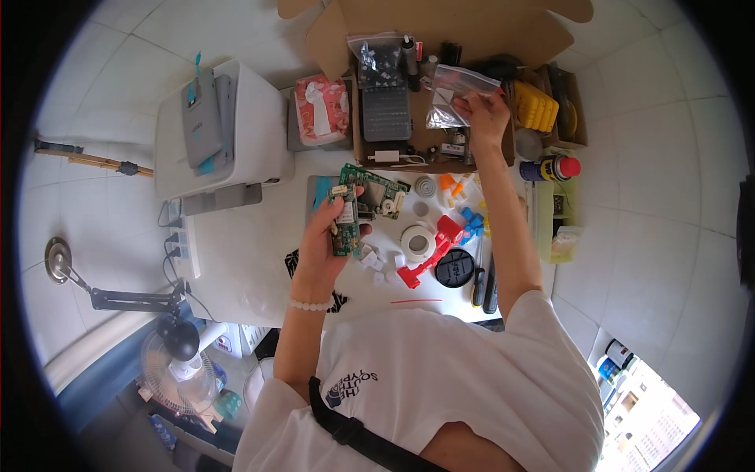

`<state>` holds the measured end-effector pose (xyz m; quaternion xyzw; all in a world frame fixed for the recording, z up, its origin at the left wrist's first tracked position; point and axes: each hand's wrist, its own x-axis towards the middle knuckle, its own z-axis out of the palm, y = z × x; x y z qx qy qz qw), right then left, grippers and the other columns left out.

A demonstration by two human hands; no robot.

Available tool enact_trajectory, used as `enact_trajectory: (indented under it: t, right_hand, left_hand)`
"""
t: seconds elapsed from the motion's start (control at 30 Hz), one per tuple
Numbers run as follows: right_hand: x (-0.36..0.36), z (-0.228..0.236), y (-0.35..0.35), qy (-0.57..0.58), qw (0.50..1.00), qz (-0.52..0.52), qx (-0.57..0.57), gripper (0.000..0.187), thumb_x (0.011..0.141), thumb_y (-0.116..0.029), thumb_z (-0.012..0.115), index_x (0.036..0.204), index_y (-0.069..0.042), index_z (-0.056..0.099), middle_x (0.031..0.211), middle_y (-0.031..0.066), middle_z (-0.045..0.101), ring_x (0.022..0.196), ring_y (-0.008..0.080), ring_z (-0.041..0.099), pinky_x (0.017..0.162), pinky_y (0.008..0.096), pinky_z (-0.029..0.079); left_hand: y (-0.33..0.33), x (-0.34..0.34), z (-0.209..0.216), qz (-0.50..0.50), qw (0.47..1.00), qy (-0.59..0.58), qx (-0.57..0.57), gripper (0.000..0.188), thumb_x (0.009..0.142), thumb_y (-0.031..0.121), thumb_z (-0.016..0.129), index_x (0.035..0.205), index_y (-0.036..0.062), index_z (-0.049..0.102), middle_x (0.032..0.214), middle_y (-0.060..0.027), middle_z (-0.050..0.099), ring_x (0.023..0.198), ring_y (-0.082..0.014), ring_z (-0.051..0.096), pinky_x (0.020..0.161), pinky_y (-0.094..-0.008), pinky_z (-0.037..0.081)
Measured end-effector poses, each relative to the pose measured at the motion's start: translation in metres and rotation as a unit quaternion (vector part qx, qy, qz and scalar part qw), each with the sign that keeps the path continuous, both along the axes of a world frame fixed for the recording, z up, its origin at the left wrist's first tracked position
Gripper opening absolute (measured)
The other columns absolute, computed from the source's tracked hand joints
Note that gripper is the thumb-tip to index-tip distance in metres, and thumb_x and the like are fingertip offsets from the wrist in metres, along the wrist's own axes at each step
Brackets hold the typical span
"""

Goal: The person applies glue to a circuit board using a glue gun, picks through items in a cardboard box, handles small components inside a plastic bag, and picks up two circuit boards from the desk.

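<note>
My left hand (318, 236) is closed round a green circuit board (344, 228) above the table. Just behind it lies another green board with a metal part (385, 197), partly covered by the held one. Over the open cardboard box (440, 23), my right hand (487, 118) pinches a clear zip bag (444, 116) with silvery contents I cannot make out. Beneath and beside that bag, the box holds a grey plastic case (385, 114), a bag of small dark parts (379, 63) and a white adapter with a cable (387, 156).
On the white table (244, 275) lie a red jointed plastic piece (432, 256), a white ring (418, 243), a black round lid (454, 268), blue pieces (472, 226) and screwdrivers (478, 287). A printer (259, 118) stands left, a spray can (543, 169) right, a desk lamp (179, 338) lower left.
</note>
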<state>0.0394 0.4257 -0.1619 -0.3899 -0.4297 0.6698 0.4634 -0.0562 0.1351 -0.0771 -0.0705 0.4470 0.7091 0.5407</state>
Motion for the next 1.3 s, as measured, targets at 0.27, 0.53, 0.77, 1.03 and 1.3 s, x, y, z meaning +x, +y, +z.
enact_trajectory:
  t: [0.27,0.53,0.77,1.03,1.3]
  right_hand:
    - [-0.028,-0.039,0.016,-0.106,0.993,0.041,-0.035,0.009,0.087,0.001,0.054,0.094,0.006,0.055,0.089,0.0123,0.061,0.076,0.0206,0.065,0.069,0.0299,0.057]
    - [-0.016,-0.067,0.022,-0.175,0.969,0.018,0.172,0.038,0.084,-0.001,0.058,0.119,0.006,0.047,0.108,0.0149,0.059,0.093,0.0201,0.060,0.079,0.0289,0.052]
    - [-0.009,-0.010,-0.018,-0.239,0.945,-0.037,0.218,0.060,0.077,-0.005,0.064,0.129,0.009,0.037,0.110,0.0218,0.055,0.088,0.0267,0.060,0.084,0.0354,0.045]
    - [0.003,-0.018,-0.030,-0.325,0.895,-0.028,0.305,0.036,0.078,-0.005,0.062,0.111,0.004,0.051,0.094,0.0191,0.057,0.074,0.0244,0.060,0.069,0.0347,0.048]
    - [0.011,0.035,-0.064,-0.109,0.929,0.347,-0.064,0.031,0.091,-0.025,0.056,0.107,0.001,0.060,0.090,0.0095,0.065,0.076,0.0157,0.064,0.068,0.0283,0.055]
  left_hand:
    - [0.026,-0.017,0.000,0.002,1.000,0.020,0.019,0.032,0.091,0.023,0.051,0.114,0.0029,0.058,0.098,-0.0075,0.064,0.082,-0.0173,0.061,0.069,-0.0310,0.052]
    - [0.045,-0.021,-0.004,0.006,1.000,0.005,0.030,0.032,0.092,0.023,0.049,0.115,0.0020,0.058,0.097,-0.0082,0.065,0.080,-0.0176,0.062,0.069,-0.0306,0.052]
    - [0.044,-0.022,-0.018,-0.016,0.998,0.010,0.061,0.032,0.093,0.023,0.048,0.115,0.0021,0.058,0.093,-0.0087,0.065,0.078,-0.0191,0.063,0.069,-0.0308,0.052]
    - [0.043,-0.022,-0.025,-0.020,0.998,-0.001,0.057,0.032,0.093,0.024,0.048,0.115,0.0020,0.058,0.092,-0.0091,0.065,0.078,-0.0199,0.063,0.070,-0.0310,0.052]
    - [0.047,-0.025,-0.027,-0.002,0.999,-0.004,0.051,0.033,0.093,0.024,0.049,0.117,0.0021,0.056,0.098,-0.0086,0.065,0.081,-0.0199,0.062,0.072,-0.0318,0.051]
